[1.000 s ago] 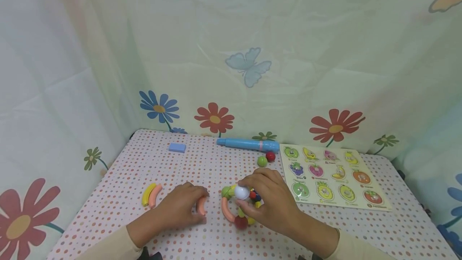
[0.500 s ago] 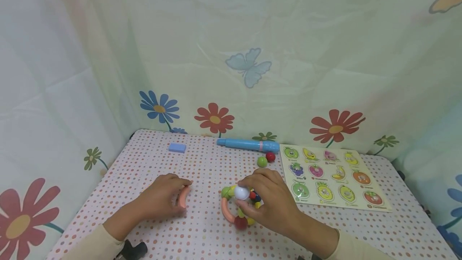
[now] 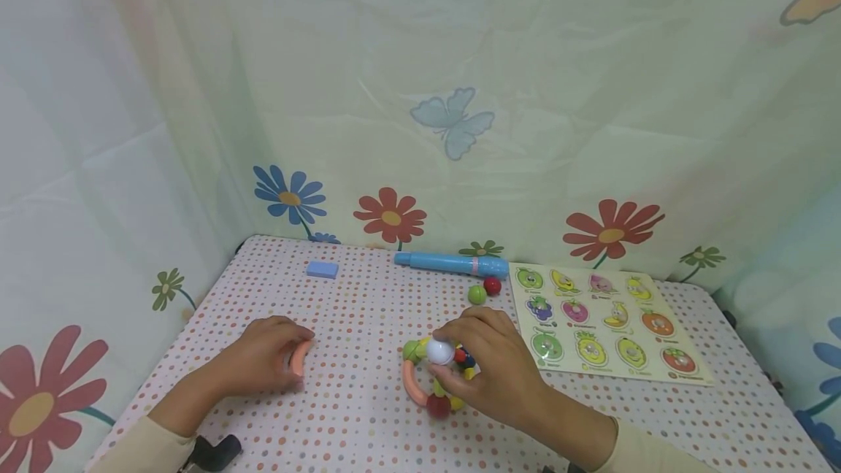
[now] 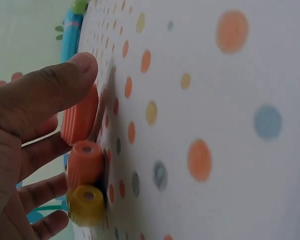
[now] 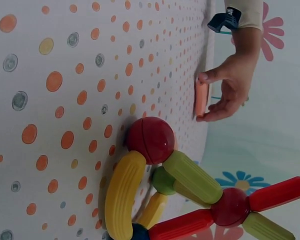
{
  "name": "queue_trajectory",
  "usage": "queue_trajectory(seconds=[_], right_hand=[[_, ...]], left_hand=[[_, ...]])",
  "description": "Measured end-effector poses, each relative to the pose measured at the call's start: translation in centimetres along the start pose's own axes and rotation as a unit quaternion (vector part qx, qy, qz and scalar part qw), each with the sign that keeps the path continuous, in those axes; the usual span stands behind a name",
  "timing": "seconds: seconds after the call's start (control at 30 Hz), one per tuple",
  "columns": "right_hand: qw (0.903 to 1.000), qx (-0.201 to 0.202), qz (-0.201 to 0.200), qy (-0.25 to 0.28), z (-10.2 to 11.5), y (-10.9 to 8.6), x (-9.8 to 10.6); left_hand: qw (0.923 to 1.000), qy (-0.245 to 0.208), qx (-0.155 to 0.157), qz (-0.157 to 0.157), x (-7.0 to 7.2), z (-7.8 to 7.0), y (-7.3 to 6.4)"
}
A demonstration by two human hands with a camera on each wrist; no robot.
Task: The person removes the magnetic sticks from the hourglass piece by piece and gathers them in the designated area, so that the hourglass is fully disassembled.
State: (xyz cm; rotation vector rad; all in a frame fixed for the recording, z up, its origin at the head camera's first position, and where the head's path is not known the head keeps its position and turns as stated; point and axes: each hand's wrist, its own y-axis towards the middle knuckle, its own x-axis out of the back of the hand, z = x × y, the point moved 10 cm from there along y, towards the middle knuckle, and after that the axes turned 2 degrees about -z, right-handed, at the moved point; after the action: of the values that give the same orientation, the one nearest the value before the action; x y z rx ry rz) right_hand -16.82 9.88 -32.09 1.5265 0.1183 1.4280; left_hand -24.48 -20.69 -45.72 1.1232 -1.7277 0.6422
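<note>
My left hand (image 3: 259, 358) pinches a curved orange stick (image 3: 301, 358) endwise between thumb and fingers, low over the table at left. The left wrist view shows a second curved orange stick (image 4: 85, 164) and a yellow one (image 4: 87, 205) lying side by side just below it; in the head view the hand hides both. With thumb and fingertips, my right hand (image 3: 496, 360) holds a white ball (image 3: 440, 350) at the top of a magnetic ball-and-stick structure. A curved orange stick (image 3: 414, 383), a red ball (image 3: 439, 406) and red sticks (image 5: 182, 225) form part of it.
Behind the structure lie a green ball (image 3: 477, 294) and a red ball (image 3: 492, 285), near a blue toy microphone (image 3: 453, 263). A fruit puzzle board (image 3: 601, 320) lies at right. A small blue block (image 3: 323, 269) sits at back left. Printed curtains enclose the dotted table.
My left hand has moved left, away from the structure, carrying the orange stick, and now covers the two loose sticks in the head view. The right hand stays in place on the white ball.
</note>
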Motion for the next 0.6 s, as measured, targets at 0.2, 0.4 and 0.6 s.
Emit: queue_trajectory(seconds=[0.2,0.4,0.6], right_hand=[[1.0,-0.004,0.004,0.003,-0.11,-0.04,-0.11],[1.0,0.001,-0.001,0.008,-0.01,-0.07,-0.08],[0.9999,0.004,-0.005,0.01,0.05,-0.06,-0.05]], left_hand=[[1.0,0.006,0.005,0.002,0.04,0.75,-0.44],[0.9999,0.006,0.012,0.003,0.45,0.76,-0.63],[0.9999,0.005,0.008,0.008,0.68,0.54,-0.78]])
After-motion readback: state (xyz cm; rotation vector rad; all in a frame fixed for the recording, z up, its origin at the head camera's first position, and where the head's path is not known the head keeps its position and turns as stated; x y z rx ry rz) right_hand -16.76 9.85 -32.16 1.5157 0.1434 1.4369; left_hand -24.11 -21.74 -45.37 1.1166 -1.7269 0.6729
